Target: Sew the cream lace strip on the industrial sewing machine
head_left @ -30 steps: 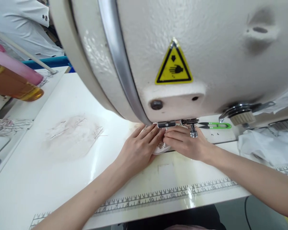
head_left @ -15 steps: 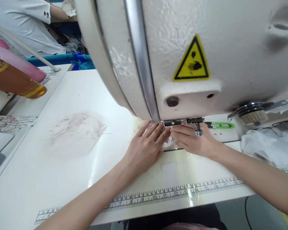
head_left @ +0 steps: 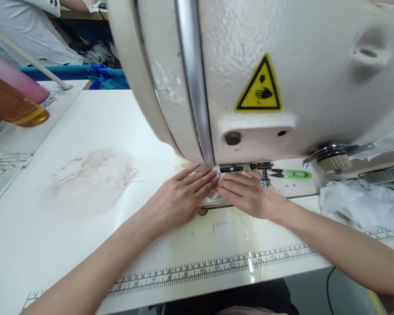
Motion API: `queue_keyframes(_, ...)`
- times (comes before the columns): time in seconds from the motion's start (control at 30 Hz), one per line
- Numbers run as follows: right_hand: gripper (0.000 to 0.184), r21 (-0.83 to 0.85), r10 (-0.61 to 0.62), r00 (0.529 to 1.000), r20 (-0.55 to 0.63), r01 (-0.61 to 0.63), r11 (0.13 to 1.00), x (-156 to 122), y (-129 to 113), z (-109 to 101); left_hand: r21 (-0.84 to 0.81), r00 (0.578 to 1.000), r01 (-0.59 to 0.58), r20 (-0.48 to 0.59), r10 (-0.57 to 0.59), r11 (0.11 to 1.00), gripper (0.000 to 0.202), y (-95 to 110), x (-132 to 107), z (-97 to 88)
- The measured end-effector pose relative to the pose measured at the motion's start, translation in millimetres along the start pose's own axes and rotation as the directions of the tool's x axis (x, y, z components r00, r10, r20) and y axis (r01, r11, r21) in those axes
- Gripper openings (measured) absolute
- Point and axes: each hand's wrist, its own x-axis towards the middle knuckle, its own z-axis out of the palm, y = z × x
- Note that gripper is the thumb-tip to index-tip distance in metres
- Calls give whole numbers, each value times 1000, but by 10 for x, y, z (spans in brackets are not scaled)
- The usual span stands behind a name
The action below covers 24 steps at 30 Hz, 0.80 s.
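A white, lacy piece of fabric lies under the presser area of a sewing machine, mostly covered by my hands. My left hand rests flat on its left part, fingers stretched toward the needle area. On the other side, my right hand has its fingers closed together at the fabric's edge, just below the metal guide. The needle and the fabric's far side are hidden behind the machine head and my fingers.
Green-handled thread snips lie right of the needle area. White cloth is bunched at the right. A printed ruler runs along the table's front. Bottles stand far left, and a person in white is behind.
Both hands have shifted left relative to the machine, along with the fabric. My fingertips are closer together at the fabric. The whole view has also moved slightly.
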Motion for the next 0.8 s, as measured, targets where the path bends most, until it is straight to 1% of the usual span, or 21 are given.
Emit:
queue_keyframes(0.2,22,-28,10,999,-45,-11,1000,14,-30,21,21,1000,22,9,-23,1000,45,-11,7,-2)
queue_keyframes(0.3,23,-43,16,999,-47,-18,999,20,-37,13,15,999,37,0,-37,999,44,0,12,8)
queue_keyframes(0.4,22,-41,26,999,-24,-27,999,31,-45,-6,12,998,60,14,-61,998,44,18,9,20)
queue_keyframes(0.53,23,-52,39,999,18,-38,998,43,-65,-49,53,995,92,39,-94,994,45,48,1,39)
queue_keyframes(0.67,26,-77,52,998,47,-49,996,39,-81,-69,102,994,99,36,-103,990,44,76,9,53)
queue_keyframes(0.8,26,-92,53,998,40,-50,995,35,-79,-62,129,994,105,4,-106,986,42,114,34,55)
